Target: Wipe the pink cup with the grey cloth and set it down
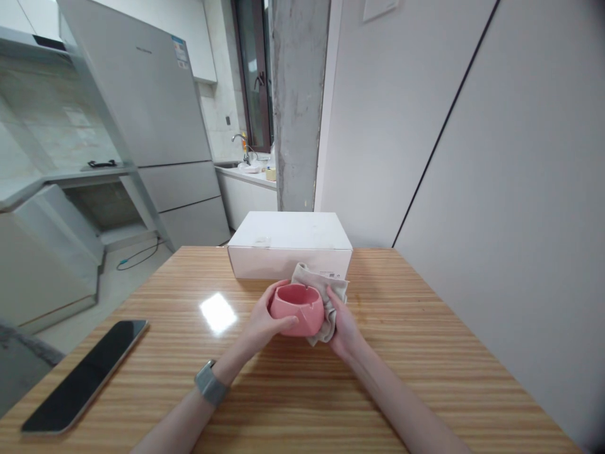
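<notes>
In the lower middle of the frame, the left hand [265, 318] is closed around the left side of a pink bowl [297, 309], with the thumb on its front wall. The right hand [341, 321] presses a beige cloth [321, 287] against the right side of the bowl. The bowl is round, so it has no clear long axis; it stands upright and its mouth points up. It is above the wooden table [425, 353], just before a white box [289, 243]. A dark phone [87, 375] lies at lower left.
</notes>
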The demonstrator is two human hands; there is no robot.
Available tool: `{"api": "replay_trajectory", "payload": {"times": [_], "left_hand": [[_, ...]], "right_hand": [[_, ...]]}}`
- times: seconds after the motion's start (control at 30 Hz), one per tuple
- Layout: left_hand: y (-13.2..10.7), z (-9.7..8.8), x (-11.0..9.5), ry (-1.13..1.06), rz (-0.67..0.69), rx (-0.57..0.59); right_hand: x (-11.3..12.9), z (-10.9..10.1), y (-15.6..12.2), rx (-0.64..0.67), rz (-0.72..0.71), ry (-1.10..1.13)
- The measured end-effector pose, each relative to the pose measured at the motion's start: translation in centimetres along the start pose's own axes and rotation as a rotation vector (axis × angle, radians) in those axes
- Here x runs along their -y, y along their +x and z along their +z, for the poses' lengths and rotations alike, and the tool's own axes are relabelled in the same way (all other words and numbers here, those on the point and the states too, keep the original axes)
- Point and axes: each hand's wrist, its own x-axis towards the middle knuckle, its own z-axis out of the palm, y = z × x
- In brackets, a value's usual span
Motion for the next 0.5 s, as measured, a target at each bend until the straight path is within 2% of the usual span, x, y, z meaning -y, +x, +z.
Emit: {"api": "replay_trajectory", "payload": {"times": [0.2,0.27,0.33,0.43,0.5], "left_hand": [[-0.3,0.9,-0.1,0.144,0.154,-0.275],[-0.5,1.3,-0.1,0.137,0.154,-0.315],[-0.6,1.4,0.0,0.093,0.133,-0.287],[-0.6,1.1,0.2,-0.009,0.098,-0.153],[-0.5,0.8,0.3,-0.001,0.088,-0.109]], "right_hand": [[-0.2,1.0,-0.6,-0.009,-0.069,0.136],[-0.2,1.1,-0.8,-0.027,-0.043,0.171],[-0.1,1.0,-0.9,-0.06,-0.014,0.203],[0.5,0.5,-0.7,-0.115,-0.024,0.221],[0.8,0.0,-0.5,-0.129,-0.045,0.2]]}}
